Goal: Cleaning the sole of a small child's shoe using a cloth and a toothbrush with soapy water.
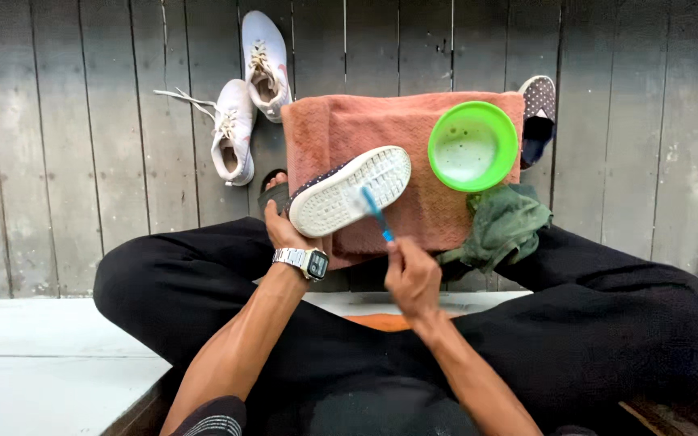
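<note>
Sole-up, shoe (349, 190) toe toward upper right.

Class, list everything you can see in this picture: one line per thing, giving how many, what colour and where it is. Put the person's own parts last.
Slip-on shoe: one, dark dotted upper, white sole turned up, held over the towel.
Toothbrush: one, blue, bristles on the sole.
Towel: one, salmon pink, spread in front of the knees.
Bowl: one, green, on the towel's right end.
Cloth: one, green, crumpled below the bowl.
Second dotted shoe: one, dark, right of the towel.
Sneakers: two, white, on the grey planks, upper left.
Watch: one, silver, left wrist.
Left hand: holds the shoe.
Right hand: fingers grip the toothbrush.
Legs: crossed, black trousers.
</note>
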